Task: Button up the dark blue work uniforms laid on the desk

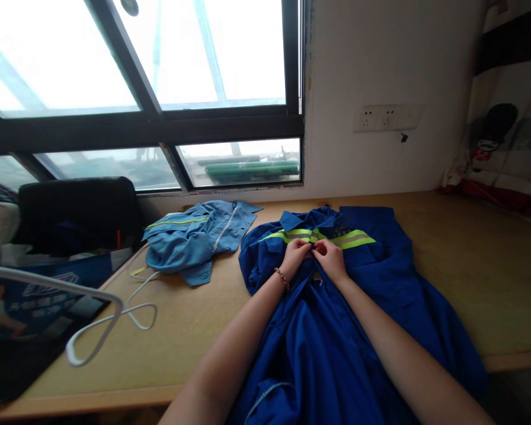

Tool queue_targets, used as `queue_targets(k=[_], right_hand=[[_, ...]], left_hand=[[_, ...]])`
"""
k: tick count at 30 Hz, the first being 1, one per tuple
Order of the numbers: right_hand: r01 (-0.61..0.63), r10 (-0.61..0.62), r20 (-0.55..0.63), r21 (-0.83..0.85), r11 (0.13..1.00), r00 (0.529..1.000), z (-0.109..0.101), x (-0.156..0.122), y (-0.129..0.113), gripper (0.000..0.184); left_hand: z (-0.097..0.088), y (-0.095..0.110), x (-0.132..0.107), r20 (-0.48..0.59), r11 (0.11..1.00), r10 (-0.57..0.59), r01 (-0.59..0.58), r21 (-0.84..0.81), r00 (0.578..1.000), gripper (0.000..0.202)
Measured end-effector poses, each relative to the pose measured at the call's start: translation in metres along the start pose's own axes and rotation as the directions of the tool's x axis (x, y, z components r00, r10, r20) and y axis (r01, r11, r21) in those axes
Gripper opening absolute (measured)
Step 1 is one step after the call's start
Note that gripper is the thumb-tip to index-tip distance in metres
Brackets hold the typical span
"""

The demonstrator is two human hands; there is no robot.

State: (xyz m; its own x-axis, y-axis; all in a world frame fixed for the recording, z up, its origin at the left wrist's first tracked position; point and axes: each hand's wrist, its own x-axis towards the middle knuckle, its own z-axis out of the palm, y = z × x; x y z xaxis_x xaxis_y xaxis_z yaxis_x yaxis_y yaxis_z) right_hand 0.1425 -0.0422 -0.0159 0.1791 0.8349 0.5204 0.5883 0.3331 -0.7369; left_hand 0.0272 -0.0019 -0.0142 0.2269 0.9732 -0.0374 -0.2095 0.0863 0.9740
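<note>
A dark blue work garment [327, 342] with yellow-green and grey reflective bands [356, 238] lies spread over the table, its lower part hanging toward me. Both hands meet at its front opening, just below the collar. My left hand [297, 254], with a beaded bracelet on the wrist, pinches one edge of the front. Close beside it, my right hand [330, 257] pinches the facing edge, and the fingertips nearly touch. What lies exactly between the fingertips is too small to make out. Beneath the hands, the front hangs apart.
A folded light blue work shirt [194, 233] lies to the left on the wooden table [168, 348]. A white cable [110, 313] loops over the table's left side. A black chair [79, 206] and a blue printed bag [39, 295] stand left. Window, wall sockets [386, 118] and curtain are behind.
</note>
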Motion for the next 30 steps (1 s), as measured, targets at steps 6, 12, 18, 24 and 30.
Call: queue_targets(k=[6, 12, 18, 24, 30], right_hand=[[0.036, -0.036, -0.016, -0.008, 0.999, 0.999, -0.0004, -0.0003, -0.0025, 0.015], [0.030, -0.031, -0.023, -0.009, 0.999, 0.999, -0.0009, -0.0003, -0.0045, 0.024], [0.093, -0.093, -0.001, -0.010, 0.996, 0.996, -0.0027, -0.0026, -0.0078, 0.037], [0.074, -0.074, 0.014, -0.024, 0.997, 0.997, -0.0005, -0.0013, -0.0035, 0.040], [-0.017, 0.018, -0.028, 0.023, 1.000, 0.999, -0.0024, 0.0018, -0.0010, 0.032]], left_hand=[[-0.0034, 0.0039, -0.0015, 0.010, 0.969, -0.119, 0.118, -0.216, 0.993, 0.014], [-0.0048, 0.0050, -0.0024, 0.011, 0.961, -0.109, 0.108, -0.256, 0.994, 0.023], [-0.0047, 0.0051, -0.0035, 0.025, 0.968, -0.067, 0.071, -0.242, 0.997, 0.034], [-0.0061, 0.0024, -0.0021, 0.054, 0.975, -0.010, 0.022, -0.222, 0.998, 0.037], [-0.0057, 0.0043, -0.0008, 0.071, 0.980, 0.001, 0.013, -0.199, 0.997, 0.039]])
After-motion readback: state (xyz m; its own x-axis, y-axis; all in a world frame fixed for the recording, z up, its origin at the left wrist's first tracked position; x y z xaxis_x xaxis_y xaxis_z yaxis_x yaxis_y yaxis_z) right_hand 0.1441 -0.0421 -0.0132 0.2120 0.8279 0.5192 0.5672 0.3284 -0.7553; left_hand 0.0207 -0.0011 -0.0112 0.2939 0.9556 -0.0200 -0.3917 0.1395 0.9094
